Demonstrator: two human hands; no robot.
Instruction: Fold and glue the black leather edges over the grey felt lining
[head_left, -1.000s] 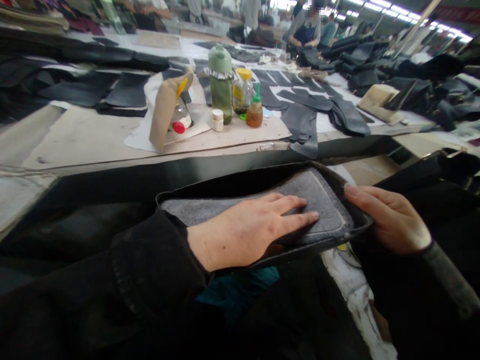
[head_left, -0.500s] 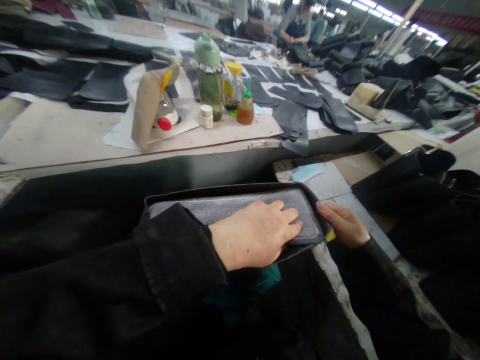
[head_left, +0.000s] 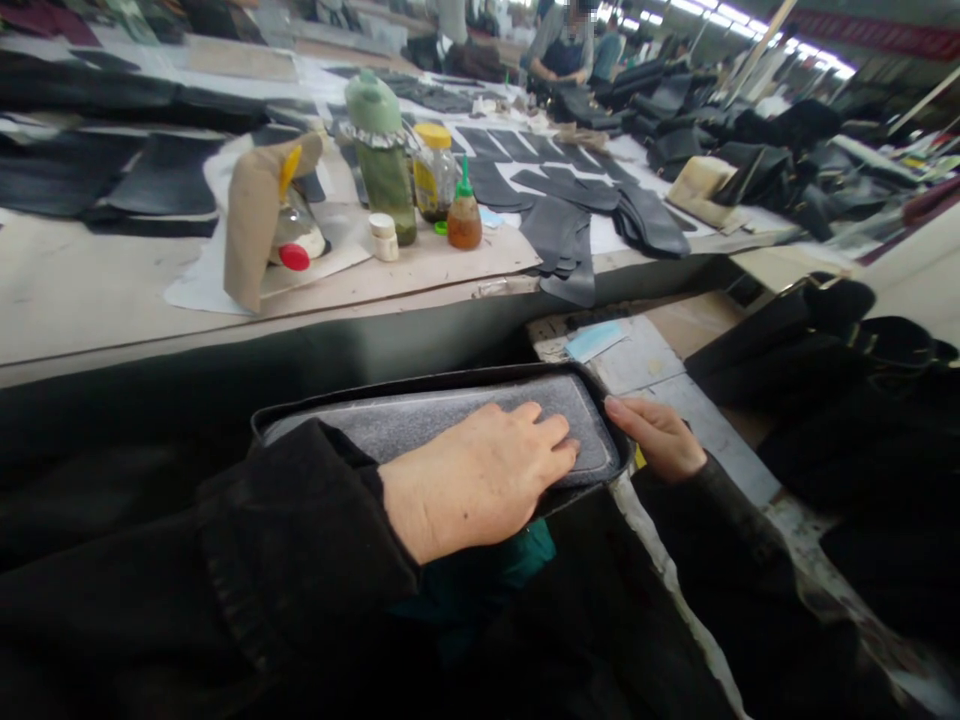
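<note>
A grey felt-like panel (head_left: 352,422) with rounded corners and a pale line along its edge sits inside the raised rim of a black bag-like piece (head_left: 420,383). My left hand (head_left: 480,480) lies palm down on the panel, its fingers slightly spread and pressing near the right end; the thumb is hidden. At the right end, my right hand (head_left: 660,435) pinches the black rim between thumb and fingers. Below the piece some teal cloth (head_left: 517,565) shows. The underside of the black piece is in shadow.
Ahead, a workbench (head_left: 97,290) holds a green bottle (head_left: 382,165), a yellow-lidded jar (head_left: 435,175), a glue bottle (head_left: 465,222), a small white bottle (head_left: 385,240) and black cut pieces (head_left: 559,235). A blue mask-like item (head_left: 595,341) lies on the side surface. A person (head_left: 562,50) stands farther back.
The view has shifted, so the bench and both hands appear farther left. My left hand stays on the panel and my right hand still grips the rim.
</note>
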